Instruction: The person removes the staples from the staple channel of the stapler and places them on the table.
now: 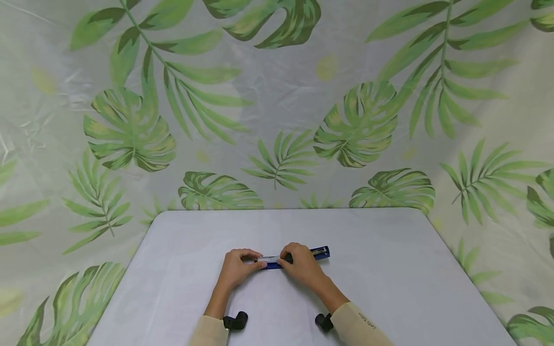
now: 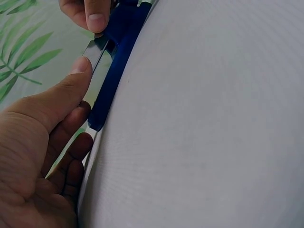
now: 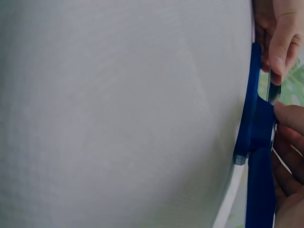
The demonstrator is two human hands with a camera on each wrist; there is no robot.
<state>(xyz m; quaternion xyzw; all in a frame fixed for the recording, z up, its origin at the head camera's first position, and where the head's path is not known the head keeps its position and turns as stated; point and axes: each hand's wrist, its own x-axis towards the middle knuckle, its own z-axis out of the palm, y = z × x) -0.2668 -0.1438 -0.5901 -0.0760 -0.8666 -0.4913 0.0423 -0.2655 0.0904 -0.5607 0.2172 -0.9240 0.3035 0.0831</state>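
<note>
A dark blue stapler (image 1: 273, 265) lies across the middle of the white table, its top cover (image 1: 321, 252) swung back to the right. Between the two hands its metal magazine (image 2: 99, 54) shows as a thin silvery strip above the blue base (image 2: 107, 92). My left hand (image 1: 237, 268) pinches the stapler's left end, thumb on the metal strip in the left wrist view. At the hinge part, my right hand (image 1: 301, 263) grips the stapler with thumb and fingers. The right wrist view shows the folded-back cover (image 3: 260, 190) beside the right fingers. Whether loose staples sit under the fingers I cannot tell.
The white tabletop (image 1: 368, 283) reaches out on all sides of the hands. A curtain with green leaves (image 1: 281, 105) hangs behind its far edge. Black wrist cameras (image 1: 236, 321) sit at both cuffs.
</note>
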